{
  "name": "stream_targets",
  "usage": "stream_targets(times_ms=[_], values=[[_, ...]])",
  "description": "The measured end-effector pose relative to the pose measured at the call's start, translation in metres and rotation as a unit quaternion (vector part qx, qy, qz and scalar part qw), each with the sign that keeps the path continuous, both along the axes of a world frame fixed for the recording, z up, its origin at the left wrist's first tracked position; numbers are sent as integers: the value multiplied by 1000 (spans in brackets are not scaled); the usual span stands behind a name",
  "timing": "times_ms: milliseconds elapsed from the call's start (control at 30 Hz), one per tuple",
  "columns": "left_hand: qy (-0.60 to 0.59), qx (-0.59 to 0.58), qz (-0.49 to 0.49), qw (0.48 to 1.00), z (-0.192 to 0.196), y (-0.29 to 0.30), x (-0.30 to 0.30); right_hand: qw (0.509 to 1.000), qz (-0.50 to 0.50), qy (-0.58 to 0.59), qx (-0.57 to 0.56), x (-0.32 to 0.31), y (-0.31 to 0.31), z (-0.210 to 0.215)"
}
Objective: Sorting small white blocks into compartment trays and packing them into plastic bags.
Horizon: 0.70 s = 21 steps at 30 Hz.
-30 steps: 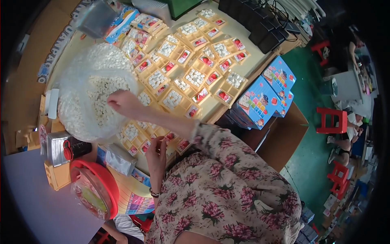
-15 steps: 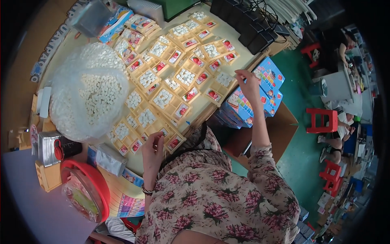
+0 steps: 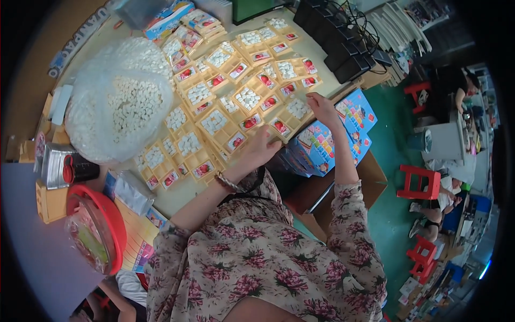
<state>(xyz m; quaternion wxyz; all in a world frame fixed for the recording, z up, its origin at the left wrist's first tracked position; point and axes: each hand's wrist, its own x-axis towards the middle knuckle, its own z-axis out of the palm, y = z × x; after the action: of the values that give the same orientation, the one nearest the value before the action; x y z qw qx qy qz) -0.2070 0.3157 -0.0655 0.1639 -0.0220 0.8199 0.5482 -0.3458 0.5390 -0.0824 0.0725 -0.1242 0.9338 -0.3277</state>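
Note:
Wooden compartment trays (image 3: 263, 110) cover the table, each holding white cube-shaped pieces and a small card with a red strawberry picture. My left hand (image 3: 256, 152) is at the table's front edge, thumb apart from the fingers, beside the nearest right-hand tray (image 3: 294, 124). Nothing shows in it. At that tray's right end, my right hand (image 3: 323, 111) has its fingers bent together next to the white pieces (image 3: 298, 108). Whatever its fingertips hold, if anything, is too small to make out.
A big clear plastic bag (image 3: 115, 112) of white pieces lies at the left. Blue printed boxes (image 3: 322, 142) and an open cardboard carton (image 3: 370, 177) stand right of the table. Black devices with cables (image 3: 335, 48) sit at the back; a red basin (image 3: 115, 236) is at lower left.
My left hand has moved right along the table's front edge, from the lower tray to the right-hand tray. My right hand's fingers have drawn together near that tray's end. The view has shifted slightly.

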Motion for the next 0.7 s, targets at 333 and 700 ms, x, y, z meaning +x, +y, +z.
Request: stream_targets(times_ms=[333,700], values=[[-175,340,133,914,-14,15,-6,999,-6,-8,-38,1,-4,-8],[-218,457,194,840,28,-7,34,991,0,-62,-116,19,-41,35]])
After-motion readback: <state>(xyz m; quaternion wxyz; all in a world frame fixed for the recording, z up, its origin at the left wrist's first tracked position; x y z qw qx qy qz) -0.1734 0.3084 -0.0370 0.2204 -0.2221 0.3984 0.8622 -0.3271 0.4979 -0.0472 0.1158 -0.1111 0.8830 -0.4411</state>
